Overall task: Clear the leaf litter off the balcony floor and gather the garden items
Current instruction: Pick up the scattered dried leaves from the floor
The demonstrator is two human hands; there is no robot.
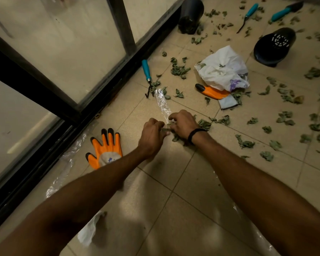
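Dried green leaves lie scattered over the beige tiled floor. My left hand and my right hand meet at the middle of the floor, fingers curled, pinching leaves and the end of a crumpled clear plastic strip. One orange glove lies flat to the left of my hands. A second orange glove lies partly under a white plastic bag. A teal-handled hand rake lies by the door frame.
Two more teal-handled tools lie at the far right. One black pot and another lie tipped over at the back. A glass sliding door with a black frame runs along the left. Clear plastic sheeting lies on the near floor.
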